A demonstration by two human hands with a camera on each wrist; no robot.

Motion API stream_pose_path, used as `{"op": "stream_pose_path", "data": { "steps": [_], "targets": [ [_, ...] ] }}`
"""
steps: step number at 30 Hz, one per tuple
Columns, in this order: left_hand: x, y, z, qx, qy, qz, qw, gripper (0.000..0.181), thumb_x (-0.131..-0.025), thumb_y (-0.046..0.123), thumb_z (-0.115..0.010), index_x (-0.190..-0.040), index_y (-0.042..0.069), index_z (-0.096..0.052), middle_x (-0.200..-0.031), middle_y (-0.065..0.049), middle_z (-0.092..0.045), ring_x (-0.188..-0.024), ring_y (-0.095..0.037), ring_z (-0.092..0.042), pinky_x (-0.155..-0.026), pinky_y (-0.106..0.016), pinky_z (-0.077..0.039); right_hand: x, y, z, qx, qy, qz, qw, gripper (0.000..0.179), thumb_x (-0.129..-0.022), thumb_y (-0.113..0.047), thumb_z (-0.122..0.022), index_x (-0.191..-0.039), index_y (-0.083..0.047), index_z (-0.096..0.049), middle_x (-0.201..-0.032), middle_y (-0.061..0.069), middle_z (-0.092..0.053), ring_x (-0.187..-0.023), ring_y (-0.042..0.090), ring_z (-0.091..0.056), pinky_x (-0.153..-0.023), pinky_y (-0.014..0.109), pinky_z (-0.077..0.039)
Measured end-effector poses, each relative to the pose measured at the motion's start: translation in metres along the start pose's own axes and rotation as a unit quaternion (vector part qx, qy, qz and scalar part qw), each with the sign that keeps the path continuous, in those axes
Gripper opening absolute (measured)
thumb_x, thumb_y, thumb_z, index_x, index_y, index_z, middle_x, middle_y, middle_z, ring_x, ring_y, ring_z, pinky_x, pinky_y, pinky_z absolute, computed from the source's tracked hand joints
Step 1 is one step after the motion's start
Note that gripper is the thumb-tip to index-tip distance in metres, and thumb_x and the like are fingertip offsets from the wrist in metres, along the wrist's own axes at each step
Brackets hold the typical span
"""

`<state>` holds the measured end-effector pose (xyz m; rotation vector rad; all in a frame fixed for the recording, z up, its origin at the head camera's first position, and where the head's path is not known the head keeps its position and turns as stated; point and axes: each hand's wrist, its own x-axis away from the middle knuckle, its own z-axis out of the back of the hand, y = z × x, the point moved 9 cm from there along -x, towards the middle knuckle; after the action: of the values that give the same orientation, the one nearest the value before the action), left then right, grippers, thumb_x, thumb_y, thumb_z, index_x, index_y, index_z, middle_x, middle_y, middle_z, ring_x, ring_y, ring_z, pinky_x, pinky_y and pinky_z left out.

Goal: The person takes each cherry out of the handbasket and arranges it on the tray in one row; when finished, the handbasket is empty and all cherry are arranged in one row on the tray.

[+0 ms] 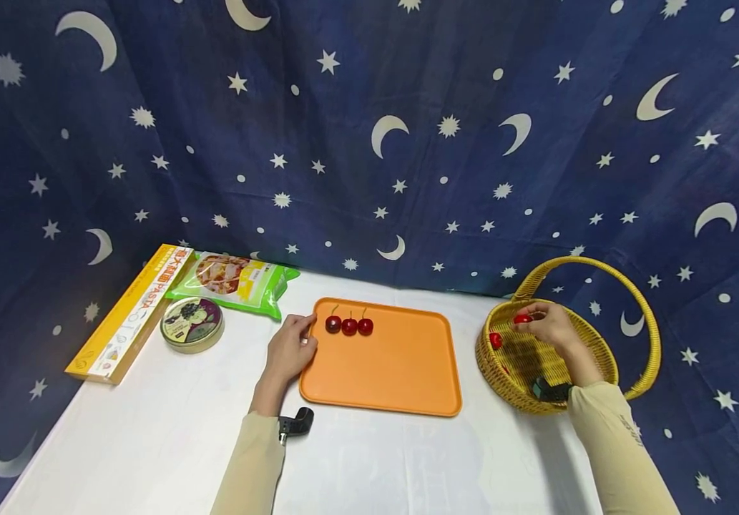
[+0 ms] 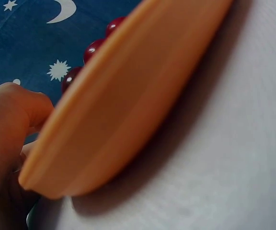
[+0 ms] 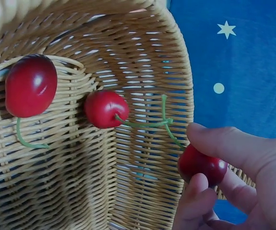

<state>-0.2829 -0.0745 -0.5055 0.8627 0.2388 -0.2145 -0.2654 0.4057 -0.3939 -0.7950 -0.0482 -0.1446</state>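
A red cherry (image 3: 201, 165) is over the wicker basket (image 1: 504, 386), inside the grip of the right hand (image 1: 548, 327), which pinches it between thumb and fingers; they cover part of its skin, while the green stem stays clear. Two loose cherries (image 3: 106, 109) lie inside the basket; from the head, one is reduced to a red sliver at the wall. The right sleeve (image 1: 620, 443) and forearm cross the basket's near right side, hiding part of the rim, and the right wrist view cuts the basket off.

The left hand (image 1: 288, 349) touches the left rim of the orange tray (image 1: 382, 372); its fingertips are partly hidden, so whether that grip pinches or merely rests cannot be told. Three tray cherries (image 1: 349, 326) sit in a row, half masked by the rim in the left wrist view.

Farther left on the white surface (image 1: 408, 465), a round tin (image 1: 192, 323) stands beside a pasta box (image 1: 131, 315), whose end overlaps a green bag (image 1: 234, 282).
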Motion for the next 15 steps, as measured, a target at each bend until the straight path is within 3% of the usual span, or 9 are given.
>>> {"op": "stream_pose_path", "data": {
  "steps": [6, 15],
  "targets": [
    [-0.0008, -0.0011, -0.0015, -0.002, -0.006, 0.005, 1.0, 0.048, -0.082, 0.009, -0.062, -0.129, 0.003, -0.064, -0.104, -0.012, -0.057, -0.081, -0.022, -0.053, -0.071, -0.037, -0.041, -0.0013, 0.0046, 0.0019, -0.01, 0.026, 0.002, 0.9996, 0.037, -0.081, 0.002, -0.073, -0.111, 0.017, -0.058, -0.08, 0.001, -0.061, -0.066, 0.007, -0.051, -0.057, 0.025, -0.047],
    [-0.0002, -0.0011, -0.0006, 0.0, -0.003, 0.003, 1.0, 0.048, -0.081, 0.01, -0.062, -0.129, 0.003, -0.065, -0.105, -0.012, -0.058, -0.082, -0.023, -0.054, -0.071, -0.038, -0.042, -0.0005, 0.0048, 0.0053, 0.01, 0.049, 0.0, 0.9987, 0.039, -0.082, 0.003, -0.071, -0.115, 0.017, -0.055, -0.1, 0.026, -0.06, -0.075, 0.013, -0.055, -0.06, 0.026, -0.052]
  ]
}}
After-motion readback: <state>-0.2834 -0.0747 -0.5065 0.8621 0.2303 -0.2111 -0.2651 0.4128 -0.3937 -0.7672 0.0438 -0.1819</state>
